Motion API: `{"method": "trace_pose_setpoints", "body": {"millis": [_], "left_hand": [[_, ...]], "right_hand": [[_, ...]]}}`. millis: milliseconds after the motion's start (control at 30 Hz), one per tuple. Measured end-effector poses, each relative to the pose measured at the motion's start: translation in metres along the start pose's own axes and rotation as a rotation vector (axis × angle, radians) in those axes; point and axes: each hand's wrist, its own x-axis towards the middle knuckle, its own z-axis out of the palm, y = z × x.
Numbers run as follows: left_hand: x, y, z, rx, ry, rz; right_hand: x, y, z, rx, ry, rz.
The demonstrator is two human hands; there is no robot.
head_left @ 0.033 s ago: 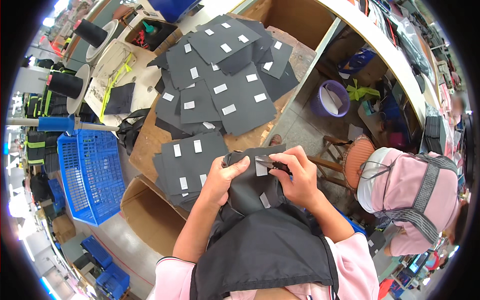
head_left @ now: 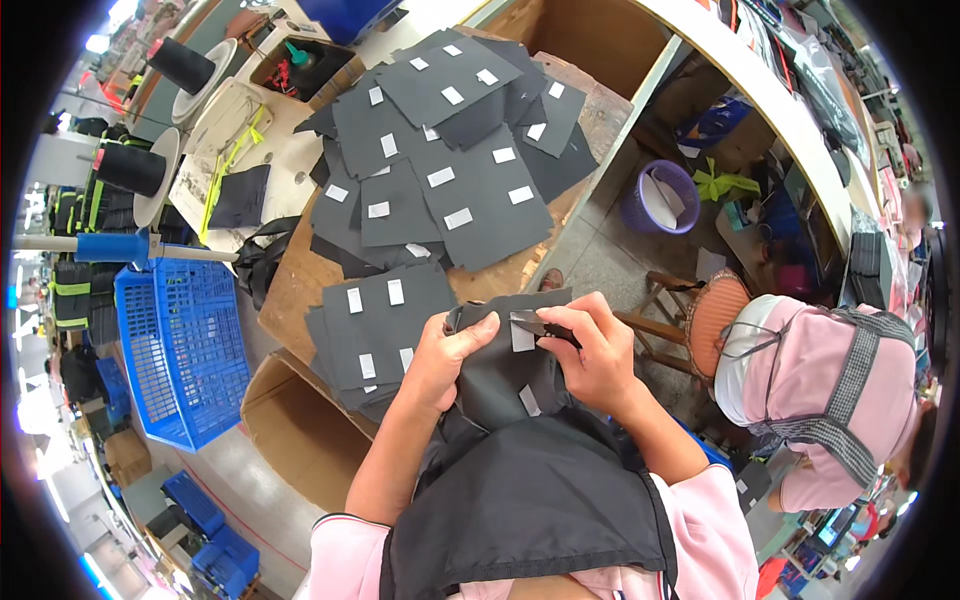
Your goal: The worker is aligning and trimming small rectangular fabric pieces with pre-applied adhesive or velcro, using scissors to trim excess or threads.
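My left hand (head_left: 445,362) is closed around the left edge of a dark grey fabric panel (head_left: 488,368), thumb on top. The panel is bent and carries white rectangular patches. In my right hand (head_left: 598,355) is a pair of small thread snips (head_left: 530,321), its metal tips lying at the upper white patch (head_left: 522,338). How far the blades are apart is too small to tell. Lower on the panel a second patch (head_left: 529,400) is tilted. Left of my hands lies a short stack of similar panels (head_left: 380,325); a bigger spread pile (head_left: 455,150) covers the wooden table behind it.
Under the table's left edge stands an open cardboard box (head_left: 300,420), with a blue plastic basket (head_left: 185,350) beyond it. Black thread cones (head_left: 130,172) stand by a sewing machine (head_left: 215,150). A purple bin (head_left: 660,198) and a person in pink (head_left: 830,390) on a stool are to the right.
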Motion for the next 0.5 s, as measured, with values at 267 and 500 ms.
{"method": "trace_pose_setpoints", "body": {"millis": [267,500], "left_hand": [[-0.002,-0.001,-0.003,0.006,0.015,0.005],[0.001,-0.006,-0.014,-0.024,0.139,0.097]], "right_hand": [[-0.002,-0.002,-0.002,0.033,0.069,0.026],[-0.006,0.003,0.002,0.053,0.015,0.06]]}}
